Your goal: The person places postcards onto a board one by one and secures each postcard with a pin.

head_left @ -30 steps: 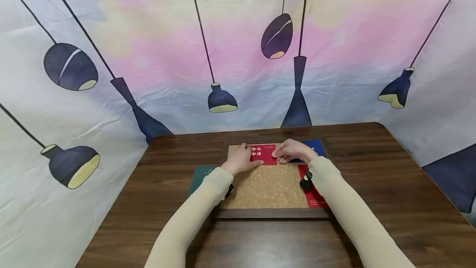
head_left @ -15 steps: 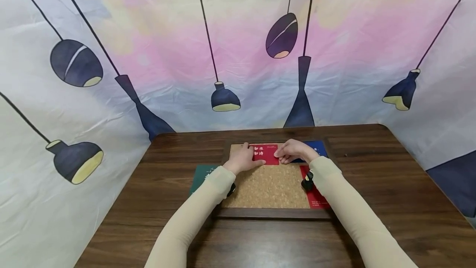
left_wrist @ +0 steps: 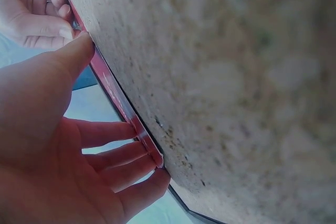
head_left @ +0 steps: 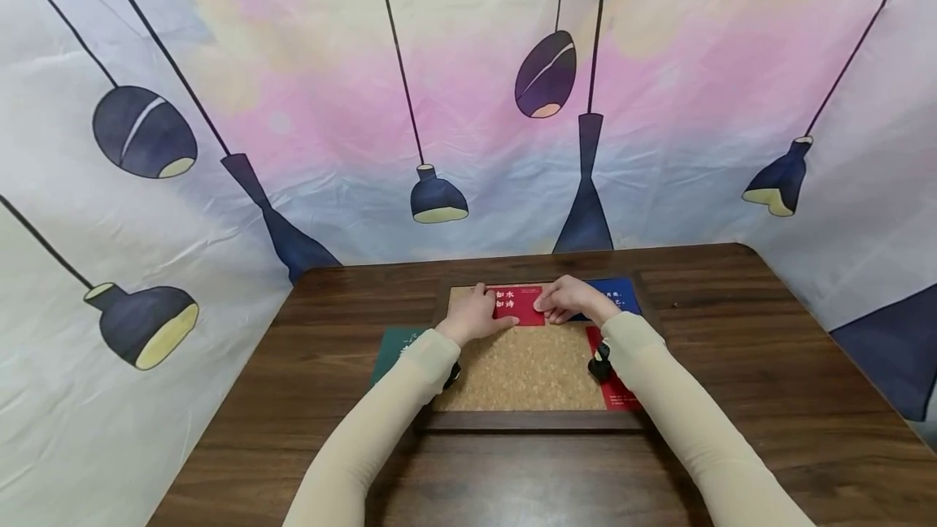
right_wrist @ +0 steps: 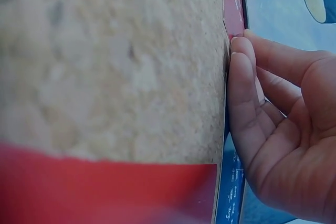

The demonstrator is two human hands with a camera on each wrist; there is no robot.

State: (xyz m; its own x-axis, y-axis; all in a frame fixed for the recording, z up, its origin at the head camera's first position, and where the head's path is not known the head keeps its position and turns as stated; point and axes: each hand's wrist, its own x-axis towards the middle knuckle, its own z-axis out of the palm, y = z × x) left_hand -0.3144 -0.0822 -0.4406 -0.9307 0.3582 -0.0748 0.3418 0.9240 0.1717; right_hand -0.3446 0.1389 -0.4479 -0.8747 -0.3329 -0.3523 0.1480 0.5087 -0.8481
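A red card (head_left: pixel 521 309) with white characters lies against the far edge of a framed corkboard (head_left: pixel 527 368). My left hand (head_left: pixel 470 317) rests on its left end; in the left wrist view the fingers (left_wrist: pixel 123 153) are nearly straight and touch the card, with the thumb on its near edge. My right hand (head_left: pixel 574 298) pinches the card's right end between thumb and fingertips, beside a blue card (head_left: pixel 621 291). Whether a small pin sits between those fingertips cannot be told. Part of the blue card is hidden behind the right hand.
Another red card (head_left: pixel 618 395) lies along the board's right side, partly under my right forearm. A green card (head_left: pixel 394 346) shows at the left, partly covered by my left sleeve. The brown wooden table (head_left: pixel 307 397) meets a curtain (head_left: pixel 351 210) painted with lamps.
The view shifts slightly between frames. More of the blue card's lettering shows now beside my right hand. Both hands stay at the red card's two ends.
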